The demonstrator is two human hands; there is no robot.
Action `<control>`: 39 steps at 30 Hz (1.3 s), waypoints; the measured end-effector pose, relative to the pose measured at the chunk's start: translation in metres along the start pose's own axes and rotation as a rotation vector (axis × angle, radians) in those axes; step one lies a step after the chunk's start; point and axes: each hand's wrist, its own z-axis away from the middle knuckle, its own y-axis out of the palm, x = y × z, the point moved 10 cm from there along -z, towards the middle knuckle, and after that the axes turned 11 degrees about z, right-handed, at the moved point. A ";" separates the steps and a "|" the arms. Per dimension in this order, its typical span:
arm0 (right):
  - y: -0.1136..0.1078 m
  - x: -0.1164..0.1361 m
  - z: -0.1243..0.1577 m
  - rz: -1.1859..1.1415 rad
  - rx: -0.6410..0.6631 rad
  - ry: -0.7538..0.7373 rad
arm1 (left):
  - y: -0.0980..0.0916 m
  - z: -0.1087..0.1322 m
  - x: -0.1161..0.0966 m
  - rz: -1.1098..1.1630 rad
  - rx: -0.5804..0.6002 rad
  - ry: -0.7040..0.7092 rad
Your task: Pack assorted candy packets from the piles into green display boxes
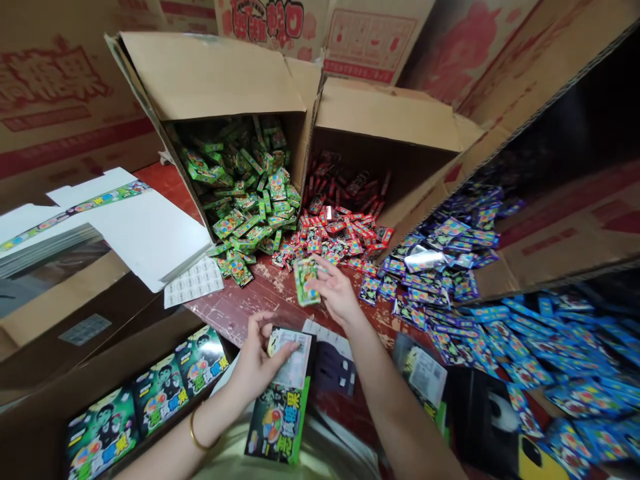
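Observation:
My left hand is closed round the upper part of a dark green candy box with a cartoon print, its thumb on a pale printed panel. In my right hand is a small green candy packet, pinched between thumb and fingers above the table. Behind it, green packets spill from a tipped carton, and red packets from the one beside it. Under my right wrist lies a sheet with dark shapes, partly hidden by the arm.
Purple packets and blue packets are heaped at the right. Finished-looking printed boxes stand in a carton at lower left. White card blanks and a sticker sheet lie at left. A black item sits at lower right.

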 end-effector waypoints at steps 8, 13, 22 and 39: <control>0.013 0.033 0.049 0.317 0.378 -0.055 | 0.018 0.002 0.011 0.076 0.098 -0.050; 0.013 0.019 0.066 0.222 0.392 0.036 | 0.029 0.001 -0.005 0.021 0.203 -0.028; 0.003 -0.026 0.106 -0.136 0.116 0.368 | 0.016 -0.001 -0.006 -0.308 0.207 0.047; -0.002 -0.016 0.126 0.023 -0.327 0.152 | 0.011 0.010 0.006 -0.093 0.077 0.046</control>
